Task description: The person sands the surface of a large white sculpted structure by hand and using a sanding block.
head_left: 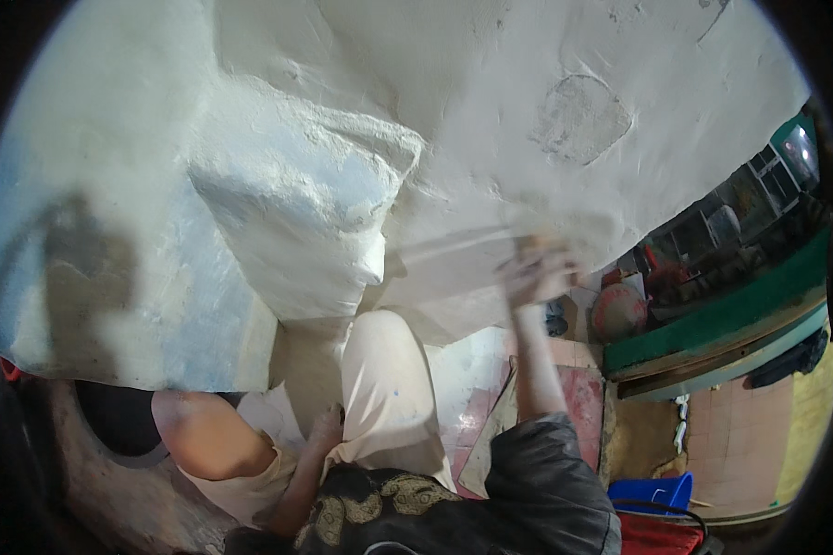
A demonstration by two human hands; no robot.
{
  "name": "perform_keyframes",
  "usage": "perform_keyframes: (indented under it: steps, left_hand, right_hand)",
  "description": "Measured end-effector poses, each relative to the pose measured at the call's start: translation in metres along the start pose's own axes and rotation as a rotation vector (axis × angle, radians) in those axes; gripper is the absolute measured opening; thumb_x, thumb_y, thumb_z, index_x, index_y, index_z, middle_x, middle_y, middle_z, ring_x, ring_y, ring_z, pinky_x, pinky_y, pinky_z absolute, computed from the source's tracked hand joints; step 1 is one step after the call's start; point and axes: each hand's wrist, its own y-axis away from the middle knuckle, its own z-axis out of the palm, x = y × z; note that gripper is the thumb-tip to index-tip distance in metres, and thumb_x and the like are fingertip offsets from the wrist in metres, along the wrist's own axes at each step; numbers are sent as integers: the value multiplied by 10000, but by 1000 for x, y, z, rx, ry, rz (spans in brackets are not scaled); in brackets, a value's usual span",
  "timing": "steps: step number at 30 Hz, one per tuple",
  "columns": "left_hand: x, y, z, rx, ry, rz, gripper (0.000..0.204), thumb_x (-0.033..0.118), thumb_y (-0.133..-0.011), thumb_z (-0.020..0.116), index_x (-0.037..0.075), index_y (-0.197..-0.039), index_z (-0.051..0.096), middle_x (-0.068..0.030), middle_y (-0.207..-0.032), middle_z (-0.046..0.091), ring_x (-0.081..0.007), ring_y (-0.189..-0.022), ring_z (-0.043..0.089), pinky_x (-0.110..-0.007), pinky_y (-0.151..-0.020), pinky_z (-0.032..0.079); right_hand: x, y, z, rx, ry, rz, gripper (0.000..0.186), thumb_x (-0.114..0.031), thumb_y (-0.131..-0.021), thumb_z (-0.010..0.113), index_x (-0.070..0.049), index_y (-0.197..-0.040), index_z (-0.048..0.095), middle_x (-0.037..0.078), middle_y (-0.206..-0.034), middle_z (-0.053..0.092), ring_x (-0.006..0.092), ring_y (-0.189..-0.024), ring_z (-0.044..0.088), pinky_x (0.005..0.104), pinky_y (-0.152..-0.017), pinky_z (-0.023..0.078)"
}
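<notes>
Head view: the right hand [539,270], blurred, is raised at the lower right of the white plastered wall [477,102], which fills the far side; its grip cannot be told, though a pale, smeared shape shows just beyond the fingers. Left hand [326,430] lies low beside the raised knee of the pale trousers [389,379], its grip likewise unclear. A rough plaster ledge [296,176] juts out left of the right hand; a blue bucket [652,492] stands near right.
</notes>
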Motion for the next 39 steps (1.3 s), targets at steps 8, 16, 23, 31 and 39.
perform_keyframes:
  steps: [8,16,23,31,39]
  left_hand:
    - [-6,-3,8,28,81,82,361,238,-829,577,14,-1099,492,-276,-1015,598,-469,-947,575,-515,-828,453]
    - [-5,0,-13,-21,52,-33,321,211,-863,531,32,-1126,485,-241,-1036,622,-437,-969,584,-510,-827,460]
    - [1,4,-31,348,-7,-169,340,231,-865,547,35,-1137,496,-234,-1002,615,-419,-965,579,-485,-840,460]
    - [9,14,-54,525,68,-198,354,220,-893,508,14,-1181,489,-202,-1052,599,-357,-1002,566,-440,-868,446]
    - [17,30,-71,636,127,-174,372,208,-922,469,-7,-1225,482,-169,-1101,583,-295,-1038,554,-394,-895,431]
  right_hand:
    - [-6,-76,-11,107,-110,198,280,-35,-926,463,9,-1199,507,43,-666,624,139,-601,565,289,-790,372]
    - [-156,52,-67,-499,-834,942,178,-46,-908,492,17,-1072,525,76,-769,525,139,-595,542,286,-566,455]
    - [-268,168,-117,-980,-1352,1608,253,-113,-906,577,-54,-1145,519,-22,-653,493,43,-432,430,201,-407,334]
    - [-294,182,-129,-1171,-1482,2020,349,-96,-847,620,-62,-1179,518,5,-887,559,53,-496,439,237,-392,295]
    - [-290,169,-130,-1242,-1574,1977,325,-65,-866,543,-69,-1190,514,30,-962,549,76,-628,499,249,-530,412]
